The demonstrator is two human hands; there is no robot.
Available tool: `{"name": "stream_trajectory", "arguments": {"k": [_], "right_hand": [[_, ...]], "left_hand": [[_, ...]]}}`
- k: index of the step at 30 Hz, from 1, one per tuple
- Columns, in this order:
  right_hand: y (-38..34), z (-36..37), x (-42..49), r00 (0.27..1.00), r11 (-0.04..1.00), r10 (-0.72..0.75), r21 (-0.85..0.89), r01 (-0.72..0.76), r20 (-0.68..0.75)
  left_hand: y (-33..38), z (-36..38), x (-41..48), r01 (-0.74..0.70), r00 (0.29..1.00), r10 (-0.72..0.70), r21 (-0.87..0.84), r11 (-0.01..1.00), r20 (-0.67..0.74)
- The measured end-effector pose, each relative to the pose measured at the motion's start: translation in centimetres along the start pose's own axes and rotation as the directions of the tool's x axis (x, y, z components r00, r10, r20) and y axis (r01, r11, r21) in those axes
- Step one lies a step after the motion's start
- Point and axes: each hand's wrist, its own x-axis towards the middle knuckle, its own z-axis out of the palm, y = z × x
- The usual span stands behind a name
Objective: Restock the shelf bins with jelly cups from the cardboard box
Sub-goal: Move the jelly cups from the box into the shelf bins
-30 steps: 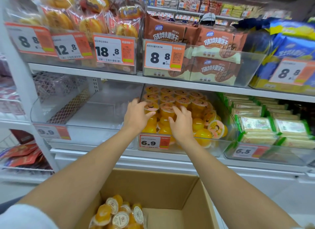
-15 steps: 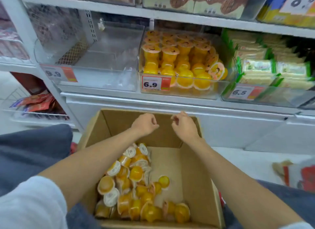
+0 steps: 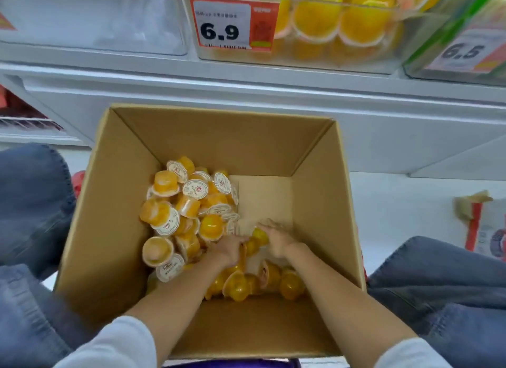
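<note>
Both hands reach into the cardboard box (image 3: 104, 203) among jelly cups (image 3: 189, 211). Left hand (image 3: 228, 249) and right hand (image 3: 276, 239) meet around one cup (image 3: 258, 234); finger closure cannot be told.

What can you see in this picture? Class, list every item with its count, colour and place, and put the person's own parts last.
cardboard box: one, brown, open, centre floor.
jelly cups: many, orange with white lids, heaped in box's left and near side.
shelf bin: one, clear, holding orange cups, top centre.
price tag: one, white and orange, reads 6.9, on that bin.
second tag: one, reads 6.5, top right.
clear bin: one, top left.
knees: two, blue denim, either side of box.
left hand: among cups.
right hand: on a cup; grip unclear.
</note>
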Motion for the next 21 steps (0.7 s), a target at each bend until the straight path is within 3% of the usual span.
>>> {"name": "stream_trajectory", "arguments": {"k": [4, 8, 10, 16, 18, 21], "right_hand": [[1.3, 1.7, 0.8, 1.0, 0.993, -0.01, -0.115, 0.013, 0.027], [2.4, 3.4, 0.7, 0.984, 0.994, 0.097, -0.03, -0.102, -0.151], [2.7, 3.9, 0.7, 0.981, 0.992, 0.128, 0.017, -0.127, -0.146], [2.8, 4.7, 0.8, 0.982, 0.985, 0.158, 0.081, -0.15, -0.1], [2.2, 4.2, 0.9, 0.975, 0.972, 0.176, 0.179, -0.15, -0.139], [1.1, 2.9, 0.9, 0.945, 0.942, 0.23, 0.298, -0.156, -0.233]], "left_hand": [[-0.4, 0.1, 1.4, -0.058, 0.995, 0.07, 0.165, 0.985, -0.067], [-0.1, 0.1, 2.3, -0.038, 0.996, 0.061, 0.318, 0.947, -0.064], [-0.2, 0.3, 2.6, -0.047, 0.994, 0.077, 0.354, 0.934, -0.072], [0.2, 1.2, 3.3, -0.021, 0.995, 0.049, 0.297, 0.955, -0.085], [0.7, 1.4, 3.4, 0.013, 0.998, 0.004, 0.294, 0.956, -0.056], [1.1, 0.9, 3.7, 0.055, 0.998, -0.049, 0.146, 0.988, -0.044]]}}
